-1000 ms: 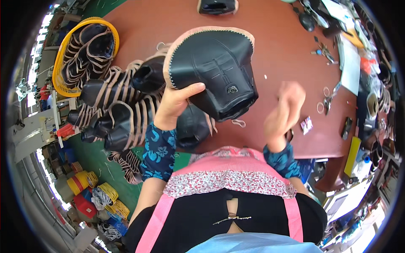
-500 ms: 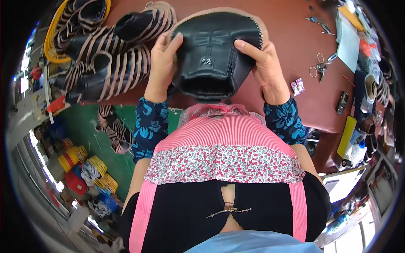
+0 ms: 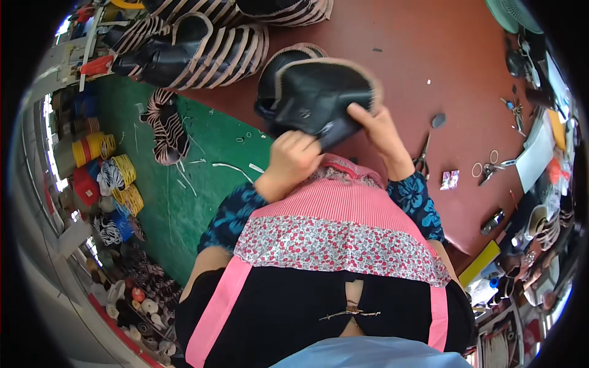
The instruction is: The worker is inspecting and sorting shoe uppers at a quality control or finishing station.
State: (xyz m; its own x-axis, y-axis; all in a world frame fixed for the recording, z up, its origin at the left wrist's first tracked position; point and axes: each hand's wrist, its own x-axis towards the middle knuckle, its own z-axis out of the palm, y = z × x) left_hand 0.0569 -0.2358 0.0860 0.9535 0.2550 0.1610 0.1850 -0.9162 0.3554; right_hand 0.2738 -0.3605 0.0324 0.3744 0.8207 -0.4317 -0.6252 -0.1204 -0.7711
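A black leather shoe upper [image 3: 325, 92] with a tan, zigzag-cut edge is held over the table, tilted with its narrow end toward me. My left hand [image 3: 293, 158] is closed at its near lower edge, knuckles up, fingertips hidden. On the right side my right hand [image 3: 381, 132] grips it, thumb lying on top and fingers underneath. Just behind it, at the upper left, another black upper [image 3: 291, 54] with the same tan edging shows partly; I cannot tell whether the two touch.
Stacked black uppers [image 3: 224, 58] with tan edges lie at the table's far left. Scissors [image 3: 422, 161], a small patterned packet [image 3: 450, 180] and a dark round piece [image 3: 438, 120] rest on the red-brown table [image 3: 405, 61]. More uppers [image 3: 167, 126] lie on the green floor [image 3: 208, 141].
My left hand has gone from the upper's far left edge to its near edge. The upper has turned and tilted. The view has shifted, and the scissors now show.
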